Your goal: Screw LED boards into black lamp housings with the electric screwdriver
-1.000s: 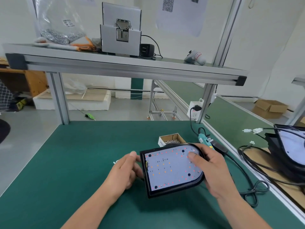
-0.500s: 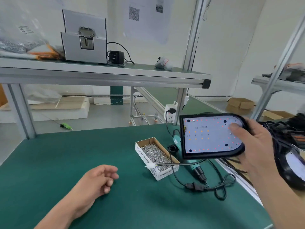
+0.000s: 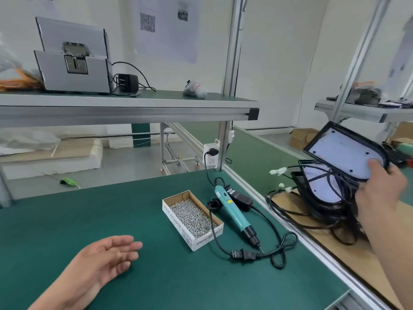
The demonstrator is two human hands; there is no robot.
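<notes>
My right hand [image 3: 380, 193] grips a black lamp housing [image 3: 344, 151] with its white LED board facing up, held tilted in the air at the far right, just above a stack of similar housings [image 3: 321, 193] draped with black cables. My left hand [image 3: 102, 262] rests on the green mat, palm up, fingers relaxed and holding nothing. The teal electric screwdriver [image 3: 234, 215] lies on the mat beside a small cardboard box of screws [image 3: 192, 217].
The screwdriver's power cord [image 3: 277, 251] loops across the mat to a wall socket [image 3: 211, 156] on the frame post. An aluminium rail [image 3: 290, 233] bounds the mat on the right, with cardboard beyond. An overhead shelf [image 3: 125, 108] carries a grey machine.
My right hand has carried the housing from the mat's middle up and to the far right, over the stack. My left hand let go of it and now rests on the mat.
</notes>
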